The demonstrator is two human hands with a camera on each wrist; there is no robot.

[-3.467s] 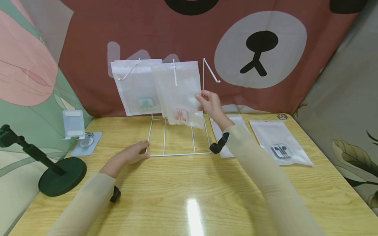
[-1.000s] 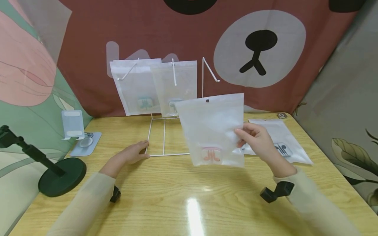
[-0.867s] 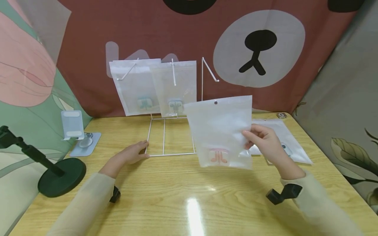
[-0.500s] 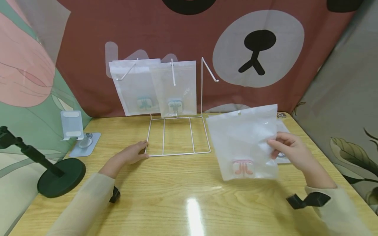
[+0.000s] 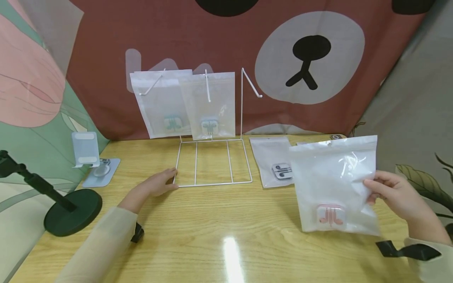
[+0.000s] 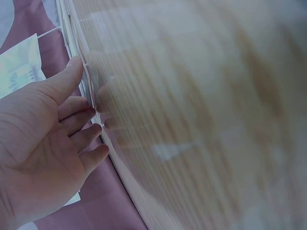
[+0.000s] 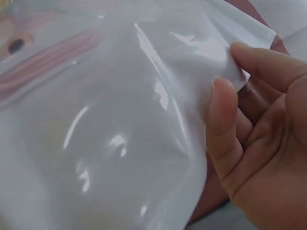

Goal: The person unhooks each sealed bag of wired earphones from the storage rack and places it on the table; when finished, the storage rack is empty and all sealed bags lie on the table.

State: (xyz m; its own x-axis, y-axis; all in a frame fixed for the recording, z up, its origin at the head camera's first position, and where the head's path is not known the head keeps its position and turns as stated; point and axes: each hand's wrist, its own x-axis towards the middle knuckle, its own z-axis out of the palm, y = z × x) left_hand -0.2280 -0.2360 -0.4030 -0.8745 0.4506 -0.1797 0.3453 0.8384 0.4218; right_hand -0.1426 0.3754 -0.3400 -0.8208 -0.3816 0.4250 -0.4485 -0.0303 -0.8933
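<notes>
My right hand (image 5: 403, 194) pinches the right edge of a white zip bag (image 5: 339, 169) with pink earphones (image 5: 330, 216) in a case, held above the table's right side. In the right wrist view, thumb and fingers grip the edge of the glossy bag (image 7: 120, 120). My left hand (image 5: 152, 186) rests at the front left corner of a white wire display rack (image 5: 214, 184); in the left wrist view its fingers (image 6: 86, 136) are relaxed against the rack's base. Two front bags hang on the rack, one at left (image 5: 162, 102) and one in the middle (image 5: 212, 102).
The rack's right hook (image 5: 252, 82) carries no bag. Right of the rack, a bag with black earphones (image 5: 274, 161) lies on the wooden table (image 5: 198, 228); another behind the held bag is mostly covered. A phone stand (image 5: 86, 149) and a dark round-based stand (image 5: 72, 212) are at left.
My right hand has taken the pink-earphone bag from the middle hook and carried it right and toward me. A bag with pale blue-green earphones now shows on that hook. My left hand has stayed put.
</notes>
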